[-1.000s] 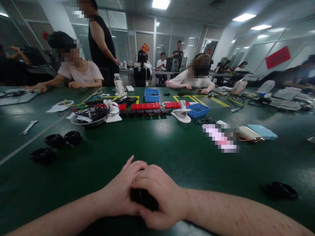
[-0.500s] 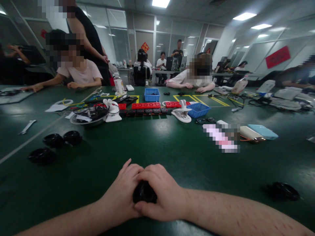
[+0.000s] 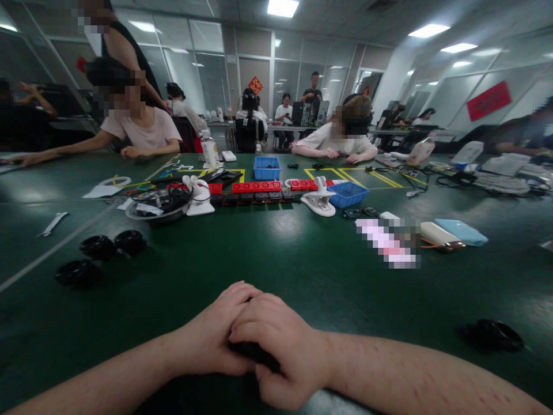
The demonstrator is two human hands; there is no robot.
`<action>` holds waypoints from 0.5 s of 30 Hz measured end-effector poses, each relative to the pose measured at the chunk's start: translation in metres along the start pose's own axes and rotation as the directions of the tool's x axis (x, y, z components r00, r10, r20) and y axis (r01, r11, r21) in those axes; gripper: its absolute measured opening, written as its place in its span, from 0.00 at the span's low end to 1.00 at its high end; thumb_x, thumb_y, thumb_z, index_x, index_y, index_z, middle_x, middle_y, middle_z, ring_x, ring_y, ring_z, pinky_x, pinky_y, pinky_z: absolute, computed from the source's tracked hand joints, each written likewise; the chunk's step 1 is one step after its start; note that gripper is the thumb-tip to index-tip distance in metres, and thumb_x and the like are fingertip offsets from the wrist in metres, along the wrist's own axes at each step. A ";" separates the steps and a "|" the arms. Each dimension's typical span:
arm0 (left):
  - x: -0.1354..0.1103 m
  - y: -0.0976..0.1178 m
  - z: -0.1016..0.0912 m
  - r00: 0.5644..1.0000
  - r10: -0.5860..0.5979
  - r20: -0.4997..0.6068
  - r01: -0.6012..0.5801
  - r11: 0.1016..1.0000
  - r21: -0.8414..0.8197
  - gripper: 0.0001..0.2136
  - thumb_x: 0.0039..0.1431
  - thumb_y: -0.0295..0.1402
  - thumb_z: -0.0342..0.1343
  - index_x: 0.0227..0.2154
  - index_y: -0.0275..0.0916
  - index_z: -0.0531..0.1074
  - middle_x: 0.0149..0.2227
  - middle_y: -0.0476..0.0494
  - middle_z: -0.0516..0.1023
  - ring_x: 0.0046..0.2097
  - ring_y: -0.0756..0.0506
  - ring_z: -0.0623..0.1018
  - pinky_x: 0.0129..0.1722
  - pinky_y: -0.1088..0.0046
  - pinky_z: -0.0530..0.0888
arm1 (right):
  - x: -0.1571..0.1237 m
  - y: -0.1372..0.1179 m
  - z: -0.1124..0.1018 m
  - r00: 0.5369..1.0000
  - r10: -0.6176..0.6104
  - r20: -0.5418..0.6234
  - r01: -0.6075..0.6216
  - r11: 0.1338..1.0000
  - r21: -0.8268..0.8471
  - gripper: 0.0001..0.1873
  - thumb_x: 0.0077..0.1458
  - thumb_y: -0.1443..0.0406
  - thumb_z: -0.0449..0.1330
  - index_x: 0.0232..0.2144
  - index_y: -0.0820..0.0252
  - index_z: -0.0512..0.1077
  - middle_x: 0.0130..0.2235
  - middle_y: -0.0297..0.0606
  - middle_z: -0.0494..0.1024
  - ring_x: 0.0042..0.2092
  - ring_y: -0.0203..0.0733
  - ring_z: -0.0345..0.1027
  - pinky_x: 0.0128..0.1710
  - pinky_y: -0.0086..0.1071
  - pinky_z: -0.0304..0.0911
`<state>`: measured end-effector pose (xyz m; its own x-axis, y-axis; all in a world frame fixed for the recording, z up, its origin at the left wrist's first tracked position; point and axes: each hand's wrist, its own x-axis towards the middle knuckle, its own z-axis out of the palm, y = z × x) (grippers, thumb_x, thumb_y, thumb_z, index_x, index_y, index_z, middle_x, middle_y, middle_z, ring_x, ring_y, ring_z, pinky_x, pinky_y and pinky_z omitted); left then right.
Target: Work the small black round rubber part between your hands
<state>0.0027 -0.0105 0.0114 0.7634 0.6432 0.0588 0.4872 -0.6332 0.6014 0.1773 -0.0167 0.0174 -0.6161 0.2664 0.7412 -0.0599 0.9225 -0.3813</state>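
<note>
1 black part (image 3: 259, 353), mostly covered, near center: left hand (image 3: 216, 331) and right hand (image 3: 287, 346) both gripping it, right overlapping left. 3 black round pieces (image 3: 97, 246) at left on green table (image 3: 259, 253), 1 black piece (image 3: 495, 335) near right, 2 blue bins (image 3: 349, 196) far.

Table (image 3: 276, 248), green surface. Wrench (image 3: 53, 225) lies at left, near a pale line. Bowl (image 3: 169, 217) holds dark cables (image 3: 166, 200); a white clip (image 3: 199, 199) stands just beside it. Red strip (image 3: 256, 187) runs across mid-table. Far bin (image 3: 266, 172), blue, sits behind the strip; near bin (image 3: 352, 199), also blue, at its right end. Glasses (image 3: 360, 212) lie in front of the near bin. Bottle (image 3: 209, 151) stands upright. Red banner (image 3: 488, 102) hangs tilted at right.
</note>
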 end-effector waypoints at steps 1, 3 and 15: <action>-0.001 -0.001 0.001 1.000 0.002 0.002 -0.002 0.999 0.038 0.34 0.39 0.38 0.65 0.52 0.41 0.60 0.50 0.42 0.65 0.53 0.38 0.64 0.59 0.54 0.54 | 0.000 0.000 0.000 1.000 0.027 -0.002 -0.027 0.999 -0.018 0.19 0.44 0.65 0.48 0.40 0.65 0.63 0.36 0.43 0.72 0.41 0.41 0.65 0.45 0.35 0.61; -0.003 -0.002 0.005 1.000 0.003 0.005 -0.003 0.993 0.118 0.36 0.40 0.44 0.63 0.53 0.41 0.58 0.51 0.40 0.64 0.54 0.37 0.64 0.60 0.48 0.48 | -0.002 -0.002 -0.001 0.994 0.103 -0.019 -0.104 0.992 -0.065 0.17 0.48 0.62 0.49 0.40 0.64 0.64 0.37 0.43 0.72 0.40 0.42 0.65 0.43 0.36 0.61; -0.008 0.004 0.021 0.987 -0.043 -0.155 0.071 0.981 0.182 0.19 0.43 0.38 0.59 0.39 0.40 0.65 0.37 0.45 0.68 0.42 0.41 0.70 0.57 0.46 0.54 | -0.008 -0.001 0.003 0.951 0.309 0.024 -0.299 0.937 -0.182 0.19 0.52 0.53 0.54 0.39 0.62 0.65 0.35 0.40 0.72 0.36 0.40 0.65 0.36 0.34 0.58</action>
<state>0.0074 -0.0273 -0.0039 0.6669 0.7287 0.1558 0.6094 -0.6536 0.4488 0.1798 -0.0210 0.0102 -0.6230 0.5314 0.5740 0.2712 0.8351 -0.4787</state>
